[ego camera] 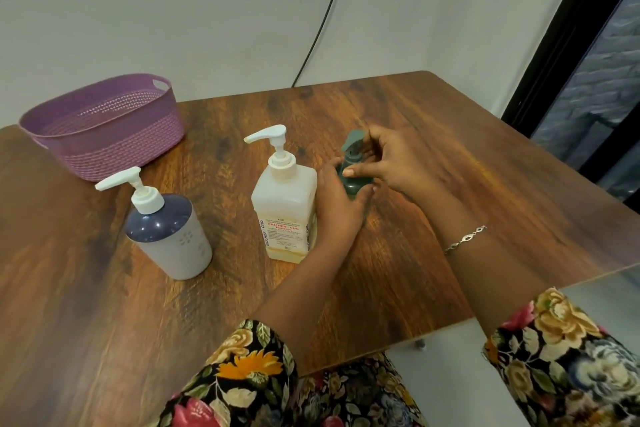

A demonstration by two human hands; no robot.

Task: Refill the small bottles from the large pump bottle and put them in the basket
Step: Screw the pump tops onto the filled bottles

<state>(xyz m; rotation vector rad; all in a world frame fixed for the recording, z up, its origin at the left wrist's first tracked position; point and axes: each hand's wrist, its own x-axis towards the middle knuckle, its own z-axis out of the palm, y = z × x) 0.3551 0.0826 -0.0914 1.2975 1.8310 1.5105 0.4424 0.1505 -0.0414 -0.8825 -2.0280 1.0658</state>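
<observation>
The table [450,149] has a brown wood-grain top, smooth, with a soft sheen towards its right edge. The basket [114,146] at the far left corner is matt purple plastic, moulded in a woven pattern, with its upper walls perforated. The large bottle [284,204] is cloudy, translucent plastic with a matt printed label [282,232]. Its pump [273,139] is glossy white plastic. The grey bottle [176,246] has a matt pale body and a glossy dark blue dome [159,222]. The green bottle [353,184] is dark, smooth plastic. The bracelet [465,238] is shiny metal. The sleeve [249,367] is floral printed cloth.
</observation>
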